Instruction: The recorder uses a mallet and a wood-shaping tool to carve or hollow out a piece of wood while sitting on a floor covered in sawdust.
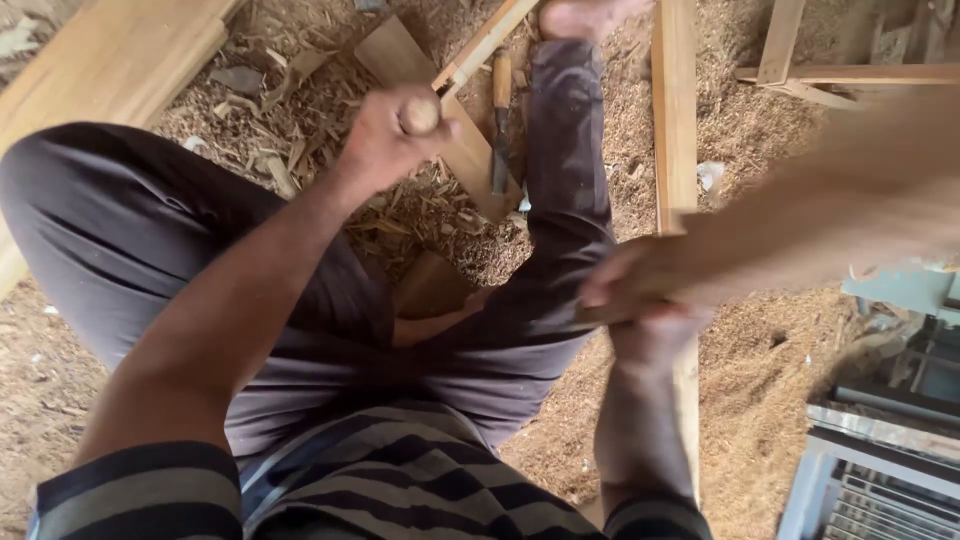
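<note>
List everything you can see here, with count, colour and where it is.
wooden board: one, light brown, on the floor under the left hand
chisel: one, wooden handle, dark blade, lying on that board
tool handle: one, pale wood, end showing from the left fist
long plank: one, tan, top left
upright slat: one, tan, right of the leg
blurred wooden piece: one, brown, in the right hand
sawdust and shavings: tan, all over the floor
metal frame: grey, bottom right
left hand: fist closed
right hand: fingers wrapped, blurred
</note>
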